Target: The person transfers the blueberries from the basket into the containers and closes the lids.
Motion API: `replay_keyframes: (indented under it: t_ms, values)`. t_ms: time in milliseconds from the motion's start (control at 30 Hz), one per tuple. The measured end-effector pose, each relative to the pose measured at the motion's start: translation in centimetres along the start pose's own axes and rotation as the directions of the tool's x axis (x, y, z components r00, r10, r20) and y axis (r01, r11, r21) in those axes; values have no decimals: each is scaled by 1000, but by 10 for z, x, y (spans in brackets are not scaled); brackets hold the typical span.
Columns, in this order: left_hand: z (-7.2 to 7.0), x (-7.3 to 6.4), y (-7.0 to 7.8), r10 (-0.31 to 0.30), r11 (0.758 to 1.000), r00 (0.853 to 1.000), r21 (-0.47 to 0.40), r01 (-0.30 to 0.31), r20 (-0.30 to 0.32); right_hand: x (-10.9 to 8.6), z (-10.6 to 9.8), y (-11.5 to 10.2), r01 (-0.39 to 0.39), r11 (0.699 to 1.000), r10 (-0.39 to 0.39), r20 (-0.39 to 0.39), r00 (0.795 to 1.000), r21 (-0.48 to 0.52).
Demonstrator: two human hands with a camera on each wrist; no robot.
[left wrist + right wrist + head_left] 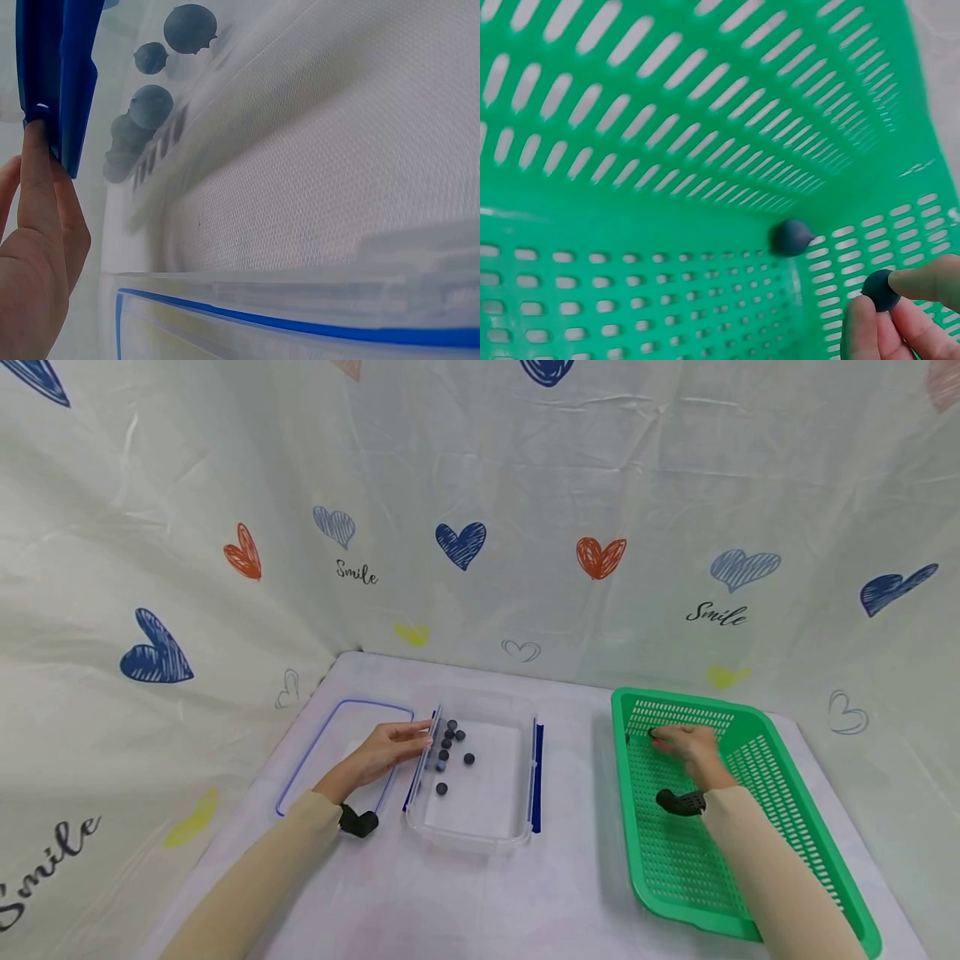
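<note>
My right hand [693, 752] is inside the green basket [639, 877], pinching a dark blueberry [881, 290] between thumb and fingertips. Another blueberry [790, 238] lies in the basket's corner, close to those fingers. On the left, the fairly straight fingers of my left hand [382, 752] touch the blue latch [56, 82] on the side of a clear plastic box [472, 841]. Several blueberries [468, 759] lie in this box, mostly along its left wall.
Left of the box, partly under my left arm, lies a clear lid with a blue rim [375, 702]. A second blue latch [537, 777] hangs on the box's right side. A curtain printed with hearts [461, 545] stands behind the white-covered table [570, 877].
</note>
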State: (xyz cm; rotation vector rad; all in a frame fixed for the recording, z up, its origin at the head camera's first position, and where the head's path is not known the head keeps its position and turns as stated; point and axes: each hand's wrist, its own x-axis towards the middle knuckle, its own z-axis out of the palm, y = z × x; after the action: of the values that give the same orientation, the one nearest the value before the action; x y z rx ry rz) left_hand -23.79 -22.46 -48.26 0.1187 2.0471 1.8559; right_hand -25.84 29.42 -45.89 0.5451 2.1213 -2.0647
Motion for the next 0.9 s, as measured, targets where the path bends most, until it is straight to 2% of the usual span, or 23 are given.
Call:
replay_keyframes:
  t_ms: [400, 667, 900]
  values:
    - [-1, 3, -2, -4, 1000, 1000, 1, 4, -1, -19, -7, -21, -18, 992, 9, 68, 998, 126]
    - [-1, 3, -1, -3, 1000, 1000, -2, 3, -5, -27, -8, -30, -3, 992, -14, 133, 991, 125]
    - [-1, 2, -1, -11, 1000, 1000, 4, 11, -4, -35, -2, -41, 1, 969, -44, 166, 985, 246]
